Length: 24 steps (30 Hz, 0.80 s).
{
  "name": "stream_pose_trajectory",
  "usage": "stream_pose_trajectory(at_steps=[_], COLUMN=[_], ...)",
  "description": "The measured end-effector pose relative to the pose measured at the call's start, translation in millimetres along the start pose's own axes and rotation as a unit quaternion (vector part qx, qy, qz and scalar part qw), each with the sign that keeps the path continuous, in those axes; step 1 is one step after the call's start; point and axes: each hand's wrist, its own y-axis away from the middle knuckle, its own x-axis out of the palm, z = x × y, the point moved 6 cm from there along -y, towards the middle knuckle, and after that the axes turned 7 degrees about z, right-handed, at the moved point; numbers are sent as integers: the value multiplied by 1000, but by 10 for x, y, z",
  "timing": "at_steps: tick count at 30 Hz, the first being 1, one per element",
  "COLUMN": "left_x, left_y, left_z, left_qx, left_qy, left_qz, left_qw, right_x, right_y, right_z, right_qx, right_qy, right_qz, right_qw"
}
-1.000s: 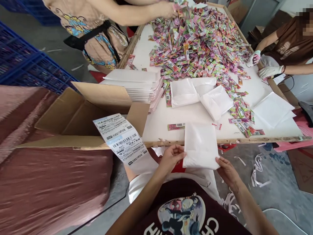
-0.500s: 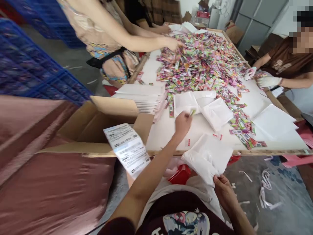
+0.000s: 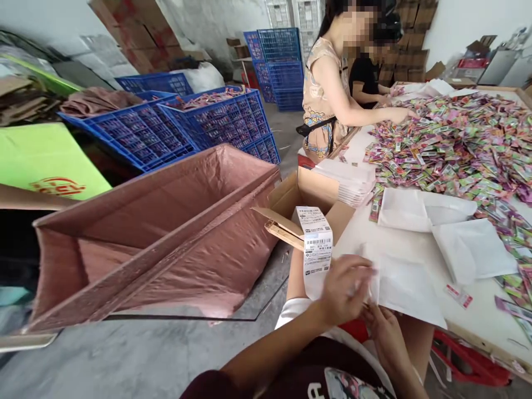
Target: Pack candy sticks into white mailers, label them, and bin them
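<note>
Pouch (image 3: 409, 289) in white is lying across the table edge (image 3: 477, 336), just right of your hands, its long side slanting rightward. Your right hand (image 3: 386, 332) is sitting nearer, pinching its near-left corner; your left hand (image 3: 346, 289) is curling beside it, blur hiding any grip. Labels (image 3: 318, 249) are hanging leftward.

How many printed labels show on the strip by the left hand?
2: the upper label by the open box, the lower label just beneath, near the left hand. Others may be hidden.
</note>
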Motion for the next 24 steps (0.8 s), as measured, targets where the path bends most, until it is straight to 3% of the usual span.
stream_pose_trajectory(at_steps=[3,5,7,9,11,15,21,24], left_x=[-603,-762,-739,-621,-503,-401,-366,-370], left_y=[311,446,526,565,568,499,408,371], left_z=[378,625,847,995,1047,947,708,622], left_qx=[-122,-199,-266,-314,-339,-342,-311,-298], left_qy=[-41,-31,9,59,106,167,200,205], left_qz=[-142,-174,-147,-94,-47,-7,28,73], left_qw=[981,964,953,943,934,925,929,929], right_x=[146,197,239,271,262,274,473,683], right_y=[70,45,-28,-164,-325,-501,-492,-434], right_z=[170,479,821,1005,1071,1110,1257,1399], right_qx=[58,-29,-158,-213,-215,-214,-228,-228], right_qy=[126,284,448,557,597,596,569,520], right_qz=[43,31,-17,-38,-39,-38,-4,53], right_qw=[989,958,880,802,772,773,790,822])
